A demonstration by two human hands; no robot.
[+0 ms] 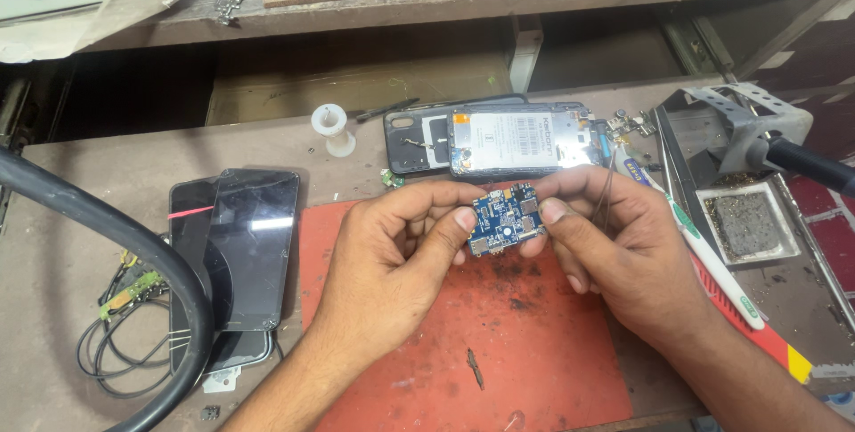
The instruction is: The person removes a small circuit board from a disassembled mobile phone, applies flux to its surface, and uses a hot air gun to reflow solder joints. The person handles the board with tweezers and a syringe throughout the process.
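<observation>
A small blue circuit board (504, 219) is pinched between both of my hands above a red work mat (499, 343). My left hand (405, 245) grips its left edge with thumb and fingers. My right hand (592, 236) grips its right edge, thumb on top. Just behind the board lies an opened phone body (521, 140), partly on a dark back cover (414, 142).
Two dark phones (245, 249) are stacked at the left, beside a thick black cable (107, 218) and thin wires (120, 352). A white solder spool (334, 127) stands behind. A toothbrush (704, 249), a soldering iron stand (744, 134) and a sponge tray (746, 223) lie at the right.
</observation>
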